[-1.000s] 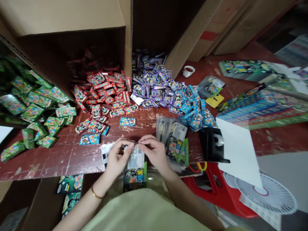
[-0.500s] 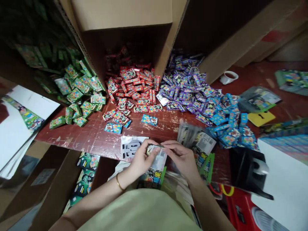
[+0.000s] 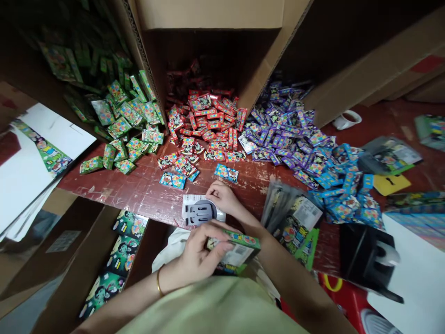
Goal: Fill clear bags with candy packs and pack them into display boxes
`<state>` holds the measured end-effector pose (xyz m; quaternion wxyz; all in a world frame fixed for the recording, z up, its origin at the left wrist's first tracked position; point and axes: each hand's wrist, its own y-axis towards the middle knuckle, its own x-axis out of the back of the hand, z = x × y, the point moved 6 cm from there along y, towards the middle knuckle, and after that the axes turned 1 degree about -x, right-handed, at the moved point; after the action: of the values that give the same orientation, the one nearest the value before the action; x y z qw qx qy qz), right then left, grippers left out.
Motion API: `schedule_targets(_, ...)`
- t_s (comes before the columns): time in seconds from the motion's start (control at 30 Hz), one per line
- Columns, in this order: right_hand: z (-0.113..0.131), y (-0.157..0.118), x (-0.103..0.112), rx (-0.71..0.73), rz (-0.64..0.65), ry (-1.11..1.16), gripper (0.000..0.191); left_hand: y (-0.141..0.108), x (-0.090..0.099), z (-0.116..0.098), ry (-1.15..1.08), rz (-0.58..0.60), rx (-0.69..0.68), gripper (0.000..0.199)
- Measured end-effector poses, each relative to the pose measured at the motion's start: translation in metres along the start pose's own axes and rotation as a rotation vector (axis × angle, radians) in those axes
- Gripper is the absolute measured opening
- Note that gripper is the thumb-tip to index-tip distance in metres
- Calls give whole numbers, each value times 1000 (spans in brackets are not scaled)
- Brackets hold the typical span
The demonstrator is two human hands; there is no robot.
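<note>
L hand [image 3: 200, 257] grips green pkt box [image 3: 238, 248], lower ctr | R hand [image 3: 222, 197] fingers curled on table by blue pkt [image 3: 226, 172] | cardboard box [image 3: 208, 51] top ctr: red pkts [image 3: 205, 120]

Light is moderate and soft, brightest on the red table [image 3: 132, 195] and the heaps of coloured packets [image 3: 208, 125], while the insides of the cardboard boxes [image 3: 208, 51] sink into deep shadow. The wide lens bends straight edges near the borders. The right edge is smeared with motion blur, and the white sheet [image 3: 413, 273] there is washed out.
</note>
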<state>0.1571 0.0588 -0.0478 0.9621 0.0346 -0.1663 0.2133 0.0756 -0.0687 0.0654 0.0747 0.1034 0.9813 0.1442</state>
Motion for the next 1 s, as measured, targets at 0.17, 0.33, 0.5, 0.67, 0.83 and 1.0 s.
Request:
schedule_targets(0.17, -2, -7, 2, -41, 13, 91, 13, 2, 6, 7, -29, -17, 23, 20)
schedule_targets(0.33, 1, -4, -15, -3, 50, 69, 65, 2, 10, 10, -30, -42, 37, 20)
schedule_targets(0.5, -4, -6, -22, -38, -7, 96, 62, 1, 14, 14, -36, -84, 63, 16)
schedule_targets(0.67, -3, -6, -18, -128, -55, 222, 54, -1, 15, 19, -38, -100, 89, 15)
schedule_targets(0.83, 1, -6, -14, -140, -72, 351, 53, -6, 19, 26, -14, -155, 118, 13)
schedule_targets(1.0, 11, -4, 9, -138, -203, 603, 45, -2, 21, 32, 34, -188, 159, 8)
